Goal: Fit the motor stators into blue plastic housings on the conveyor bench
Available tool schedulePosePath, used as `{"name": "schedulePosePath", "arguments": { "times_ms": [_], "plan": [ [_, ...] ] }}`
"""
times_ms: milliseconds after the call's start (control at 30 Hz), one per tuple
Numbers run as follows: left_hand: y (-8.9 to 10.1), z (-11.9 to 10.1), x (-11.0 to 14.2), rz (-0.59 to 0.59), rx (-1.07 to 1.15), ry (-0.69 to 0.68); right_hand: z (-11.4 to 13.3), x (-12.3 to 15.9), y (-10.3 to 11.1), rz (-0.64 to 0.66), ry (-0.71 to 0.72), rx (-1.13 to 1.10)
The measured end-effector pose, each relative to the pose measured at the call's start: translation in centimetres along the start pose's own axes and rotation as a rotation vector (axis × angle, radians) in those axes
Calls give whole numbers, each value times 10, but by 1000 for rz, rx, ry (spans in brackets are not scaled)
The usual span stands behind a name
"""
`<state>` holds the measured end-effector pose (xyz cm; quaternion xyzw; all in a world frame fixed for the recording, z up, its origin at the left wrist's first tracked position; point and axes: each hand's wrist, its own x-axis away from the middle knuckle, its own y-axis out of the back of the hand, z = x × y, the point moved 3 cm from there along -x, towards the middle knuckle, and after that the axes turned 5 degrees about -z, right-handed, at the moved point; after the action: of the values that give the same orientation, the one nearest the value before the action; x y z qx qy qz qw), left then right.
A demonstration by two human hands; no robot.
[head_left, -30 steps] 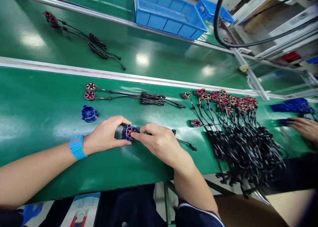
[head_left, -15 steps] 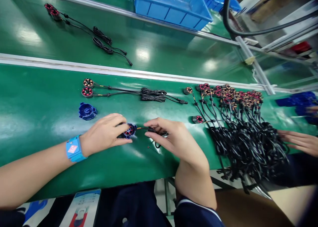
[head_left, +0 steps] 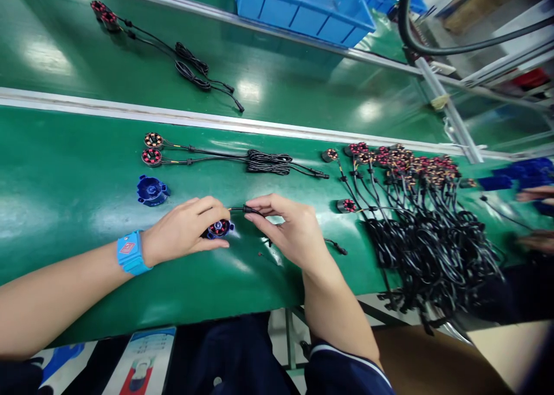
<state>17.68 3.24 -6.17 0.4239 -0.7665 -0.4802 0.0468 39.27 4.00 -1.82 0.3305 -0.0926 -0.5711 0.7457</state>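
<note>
My left hand (head_left: 190, 228) is closed around a blue plastic housing (head_left: 232, 228) with a round part of red coils (head_left: 219, 228), like a motor stator, inside it. A short lead runs right from it to a black cable (head_left: 251, 209), pinched between the thumb and fingers of my right hand (head_left: 285, 225). The cable's connector end (head_left: 340, 248) lies beyond my right wrist. Behind my left hand sits another blue housing (head_left: 152, 191), open side up. Two coil parts, one copper (head_left: 153, 140) and one red (head_left: 151, 157), lie farther back with bundled black cables (head_left: 268, 162).
At right lies a large heap of black cables (head_left: 433, 262) with coil parts. A co-worker's hands (head_left: 536, 239) are beyond it, near more blue housings (head_left: 532, 173). Two cabled coil parts (head_left: 105, 16) lie behind the white rail (head_left: 186, 117). Blue bins (head_left: 303, 11) stand at the back.
My right hand has shifted slightly up and left along the cable. The housing in my left hand has moved a little left. The co-worker's hand has pulled away from the heap.
</note>
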Motion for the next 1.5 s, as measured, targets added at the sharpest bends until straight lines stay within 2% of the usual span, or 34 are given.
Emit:
{"name": "schedulePosePath", "arguments": {
  "times_ms": [67, 133, 267, 400, 533, 767, 967, 1100, 1167, 1233, 1300, 1367, 1433, 1500],
  "plan": [
    [2, 0, 1, -25, -75, 7, 1, 1, -3, 20, -15, 25],
    [3, 0, 1, -53, -183, 9, 0, 2, -10, 79, -100, -19],
    [5, 0, 1, -86, -289, 39, -5, 2, -30, 260, -350, -293],
    [8, 0, -2, -86, -328, 65, -8, -1, -47, 347, -478, -488],
    [9, -1, -3, -82, -348, 79, -9, -2, -53, 399, -510, -565],
    [8, -2, -4, -76, -364, 92, -13, -4, -57, 449, -552, -560],
    [13, -2, -3, -113, -234, 141, -14, -11, -58, 534, -614, -491],
    [18, 0, 0, -93, -130, 160, -14, -10, -58, 570, -627, -475],
    [20, 1, 1, -93, -128, 164, -14, -6, -57, 533, -568, -394],
    [21, 2, 1, -104, -134, 165, -12, -1, -53, 351, -385, -236],
    [21, 3, 1, -115, -139, 164, -7, 4, -48, 86, -59, 7],
    [21, 4, 0, -126, -136, 157, 1, 13, -46, -108, 294, 274],
    [20, 4, 0, -135, -132, 160, 6, 19, -48, -178, 534, 488],
    [19, 5, 0, -134, -128, 168, 8, 20, -50, -181, 628, 593]
  ]
}}
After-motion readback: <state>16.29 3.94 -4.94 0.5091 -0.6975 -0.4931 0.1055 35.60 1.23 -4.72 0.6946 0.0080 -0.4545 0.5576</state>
